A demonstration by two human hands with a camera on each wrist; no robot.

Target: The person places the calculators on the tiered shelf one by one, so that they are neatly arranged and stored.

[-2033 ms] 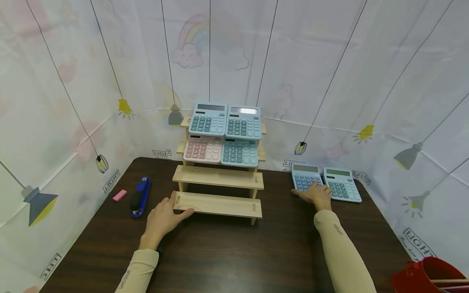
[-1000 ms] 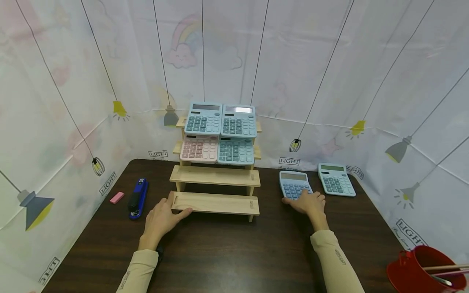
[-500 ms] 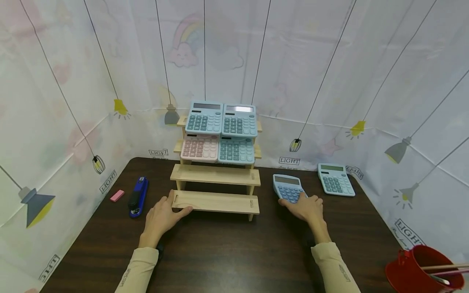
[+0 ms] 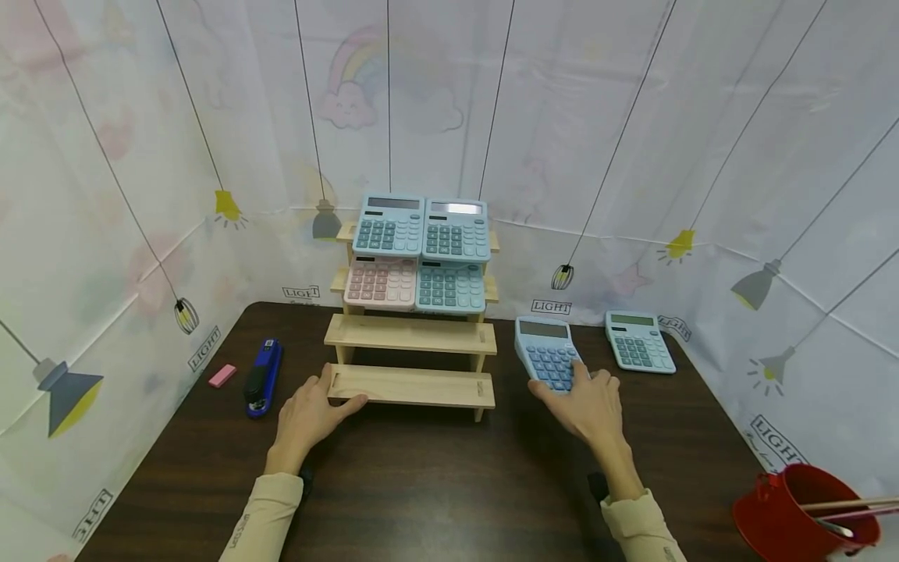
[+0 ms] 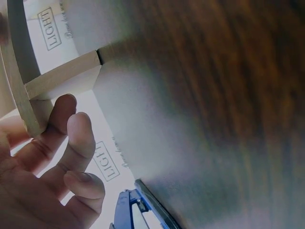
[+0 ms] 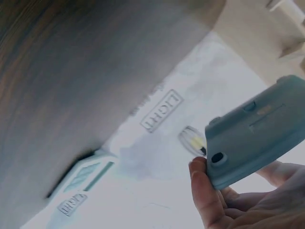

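Note:
Between the thumb and fingers of my right hand is a blue calculator, its keys facing up. The right wrist view shows the calculator's underside raised above the table, fingertips at its edge. My left hand holds the left end of the lowest step of a wooden tiered rack, thumb along the front edge. In the left wrist view, its fingers curl by the step's end. Two light blue calculators stand on the top tier; a pink calculator and a teal calculator stand below.
Another light blue calculator lies at the back right of the dark table. On the left are a blue stapler and a pink eraser. A red bucket with sticks stands at the front right. Patterned cloth encloses the back.
My right hand has drawn the blue calculator away from its neighbour, leftward and toward me, and lifted it from the table. My left hand has stayed at the rack.

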